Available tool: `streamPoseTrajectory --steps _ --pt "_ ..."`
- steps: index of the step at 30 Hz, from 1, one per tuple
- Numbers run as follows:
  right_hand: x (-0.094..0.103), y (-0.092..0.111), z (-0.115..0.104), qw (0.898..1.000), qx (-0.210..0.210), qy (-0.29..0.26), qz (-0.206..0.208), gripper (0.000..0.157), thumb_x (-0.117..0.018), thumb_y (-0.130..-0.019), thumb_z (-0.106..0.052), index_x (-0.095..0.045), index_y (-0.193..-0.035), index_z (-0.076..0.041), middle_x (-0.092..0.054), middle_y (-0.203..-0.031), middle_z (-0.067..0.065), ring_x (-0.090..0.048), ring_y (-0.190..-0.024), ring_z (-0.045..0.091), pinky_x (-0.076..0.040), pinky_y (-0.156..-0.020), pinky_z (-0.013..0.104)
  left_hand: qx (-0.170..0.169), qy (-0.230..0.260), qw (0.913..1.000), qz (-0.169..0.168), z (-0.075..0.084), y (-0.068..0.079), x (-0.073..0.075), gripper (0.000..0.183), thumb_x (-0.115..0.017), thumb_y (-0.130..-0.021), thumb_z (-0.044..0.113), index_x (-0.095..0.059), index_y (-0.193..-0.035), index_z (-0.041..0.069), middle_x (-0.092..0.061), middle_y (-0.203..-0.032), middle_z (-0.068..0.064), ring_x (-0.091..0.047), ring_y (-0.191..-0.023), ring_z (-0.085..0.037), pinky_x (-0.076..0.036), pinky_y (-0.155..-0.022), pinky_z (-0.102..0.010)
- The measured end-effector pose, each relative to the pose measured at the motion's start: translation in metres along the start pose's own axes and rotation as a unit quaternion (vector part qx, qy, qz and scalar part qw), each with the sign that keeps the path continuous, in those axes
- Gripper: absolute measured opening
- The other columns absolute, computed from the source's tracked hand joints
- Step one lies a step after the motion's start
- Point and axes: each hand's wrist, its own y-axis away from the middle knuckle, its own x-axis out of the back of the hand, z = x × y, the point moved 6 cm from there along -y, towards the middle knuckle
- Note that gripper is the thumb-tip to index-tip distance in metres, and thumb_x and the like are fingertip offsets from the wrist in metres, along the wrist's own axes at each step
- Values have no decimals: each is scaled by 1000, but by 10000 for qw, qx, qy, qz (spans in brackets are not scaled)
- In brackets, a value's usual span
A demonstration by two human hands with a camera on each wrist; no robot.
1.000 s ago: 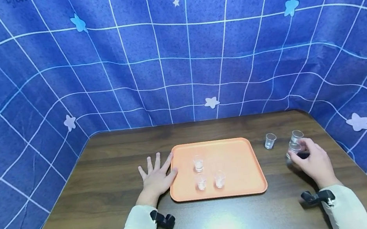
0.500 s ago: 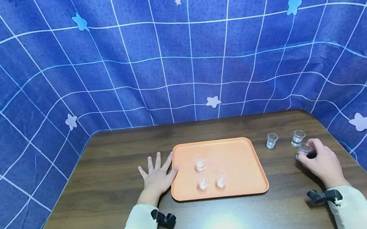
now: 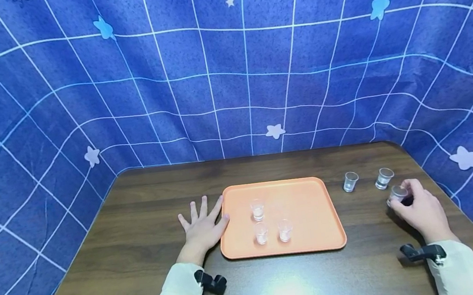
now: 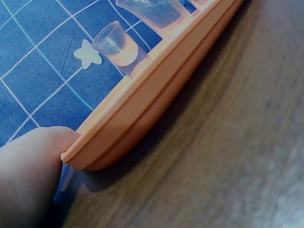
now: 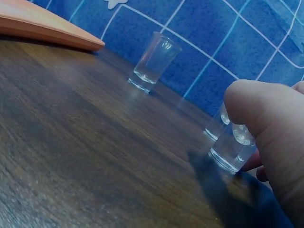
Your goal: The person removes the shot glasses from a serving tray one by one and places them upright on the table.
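Note:
My right hand (image 3: 424, 208) grips a clear shot glass (image 3: 396, 193) between thumb and fingers at the right of the table. In the right wrist view, the base of the gripped glass (image 5: 227, 159) is close over the wood, and the thumb hides its upper part. My left hand (image 3: 200, 232) lies with fingers spread on the table at the left, its thumb touching the rim of an orange tray (image 3: 310, 208). On that tray stand three small clear glasses: a back one (image 3: 257, 211), a front left one (image 3: 261, 235) and a front right one (image 3: 285, 232).
Two more shot glasses stand upright between tray and right hand: one (image 3: 350, 181) nearer the tray, another (image 3: 384, 178) just behind the gripped glass. A blue gridded curtain (image 3: 228, 92) hangs along the back and sides of the wooden table (image 3: 146, 283).
My right hand has shifted right and slightly towards me with the shot glass, which no longer overlaps the glass behind it as much. The left hand and the tray stay in place.

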Motion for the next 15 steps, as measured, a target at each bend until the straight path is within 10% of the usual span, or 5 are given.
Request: streamPoseTrajectory --steps 15 --pt "-1 -6 -38 9793 1250 -477 1518 64 -77 -77 -32 -56 -125 4 -61 -112 27 -53 -105 48 -34 -93 60 15 13 9999 -106 -1 -1 -2 64 -33 -101 65 -22 -160 44 -9 -169 -13 5 -152 -49 11 -107 -78"
